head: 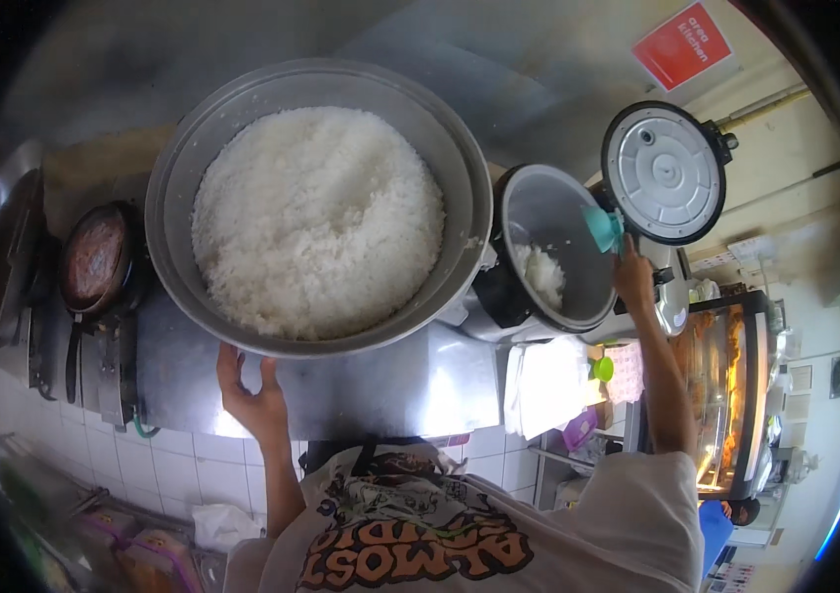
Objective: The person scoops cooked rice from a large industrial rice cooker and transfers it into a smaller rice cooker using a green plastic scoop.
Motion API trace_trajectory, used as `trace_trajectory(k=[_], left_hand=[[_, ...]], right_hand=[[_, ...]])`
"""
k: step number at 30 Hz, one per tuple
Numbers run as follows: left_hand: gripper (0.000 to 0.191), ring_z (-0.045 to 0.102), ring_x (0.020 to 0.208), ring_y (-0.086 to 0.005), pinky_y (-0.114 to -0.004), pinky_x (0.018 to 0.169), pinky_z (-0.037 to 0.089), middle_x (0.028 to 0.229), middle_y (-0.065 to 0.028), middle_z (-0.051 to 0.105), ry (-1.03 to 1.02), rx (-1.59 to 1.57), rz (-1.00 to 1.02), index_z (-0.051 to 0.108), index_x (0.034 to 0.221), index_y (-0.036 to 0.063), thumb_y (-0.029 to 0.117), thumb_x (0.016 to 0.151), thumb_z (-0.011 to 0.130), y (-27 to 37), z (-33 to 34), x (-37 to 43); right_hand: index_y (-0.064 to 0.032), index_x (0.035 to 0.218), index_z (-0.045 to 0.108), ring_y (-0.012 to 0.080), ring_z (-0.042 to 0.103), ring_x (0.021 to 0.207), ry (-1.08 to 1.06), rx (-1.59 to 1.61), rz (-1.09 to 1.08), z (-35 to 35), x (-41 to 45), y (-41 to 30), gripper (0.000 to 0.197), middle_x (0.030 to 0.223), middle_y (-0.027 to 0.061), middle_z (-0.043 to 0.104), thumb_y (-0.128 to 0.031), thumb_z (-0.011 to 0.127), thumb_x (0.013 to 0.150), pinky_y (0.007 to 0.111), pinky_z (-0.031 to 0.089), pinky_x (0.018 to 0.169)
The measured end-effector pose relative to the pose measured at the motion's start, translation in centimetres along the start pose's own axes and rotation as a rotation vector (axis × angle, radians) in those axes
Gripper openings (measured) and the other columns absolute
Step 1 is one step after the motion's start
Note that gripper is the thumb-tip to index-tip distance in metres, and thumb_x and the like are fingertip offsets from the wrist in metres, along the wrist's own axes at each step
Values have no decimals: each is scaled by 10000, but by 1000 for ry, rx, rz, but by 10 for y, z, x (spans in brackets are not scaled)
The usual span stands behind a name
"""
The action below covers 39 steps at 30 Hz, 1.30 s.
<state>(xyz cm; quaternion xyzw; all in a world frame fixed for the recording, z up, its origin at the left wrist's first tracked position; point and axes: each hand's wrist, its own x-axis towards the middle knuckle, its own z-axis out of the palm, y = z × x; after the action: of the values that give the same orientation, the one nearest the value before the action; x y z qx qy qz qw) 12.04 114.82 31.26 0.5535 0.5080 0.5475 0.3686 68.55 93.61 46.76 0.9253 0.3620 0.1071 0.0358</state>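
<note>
A big round metal pot (464,222) full of cooked white rice (316,222) stands before me. My left hand (255,393) is at its near rim, thumb and fingers apart and touching the pot's underside or edge. On the right, my right hand (633,278) grips a teal plastic scoop (604,228), held over the right side of a rice cooker (590,315). A small clump of rice (541,276) lies inside that cooker. The cooker's round metal lid (663,172) stands raised behind the scoop.
On the left, a dark frying pan (96,259) sits on a stove. A steel counter (390,393) runs beneath the pot. White sheets (544,385) hang at its right edge. Further right stand a lit glass display cabinet (716,400) and a person in blue (716,530).
</note>
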Motion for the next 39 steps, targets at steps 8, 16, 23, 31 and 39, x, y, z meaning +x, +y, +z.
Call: trace_trajectory(k=[8, 16, 23, 31, 39], left_hand=[[626, 563, 1232, -289, -415, 1014, 462, 1351, -171, 575, -21, 37, 13, 531, 1367, -17, 101, 817, 805, 12, -4, 3], [696, 573, 1219, -303, -415, 983, 465, 1334, -193, 589, -4, 27, -34, 505, 1384, -41, 97, 780, 823, 19, -5, 8], [716, 580, 1184, -391, -436, 972, 472, 1295, -241, 590, -23, 44, -49, 503, 1366, -64, 97, 756, 841, 25, -10, 10], [748, 572, 1208, -393, -440, 991, 468, 1331, -248, 573, -7, 40, -37, 495, 1368, -70, 112, 738, 856, 17, -7, 15], [760, 561, 1221, -375, -430, 977, 475, 1370, -245, 548, -23, 26, -8, 467, 1403, -55, 56, 741, 821, 13, -7, 15]], right_hand=[[-62, 1377, 479, 500, 629, 965, 128, 503, -400, -141, 14, -176, 424, 995, 318, 664, -190, 531, 975, 559, 483, 794], [39, 1321, 495, 447, 674, 907, -173, -25, -660, -59, 102, -350, 448, 975, 308, 668, -139, 535, 912, 549, 520, 802], [57, 1433, 353, 381, 707, 880, -300, -445, -750, 5, 146, -356, 613, 949, 271, 681, -172, 598, 920, 522, 577, 722], [19, 1452, 320, 267, 686, 614, -910, -364, -426, -70, 94, -391, 552, 867, 213, 669, -243, 511, 1005, 387, 577, 521], [21, 1334, 410, 248, 661, 577, -1085, -133, -387, -86, 48, -390, 446, 861, 211, 642, -249, 523, 998, 391, 567, 526]])
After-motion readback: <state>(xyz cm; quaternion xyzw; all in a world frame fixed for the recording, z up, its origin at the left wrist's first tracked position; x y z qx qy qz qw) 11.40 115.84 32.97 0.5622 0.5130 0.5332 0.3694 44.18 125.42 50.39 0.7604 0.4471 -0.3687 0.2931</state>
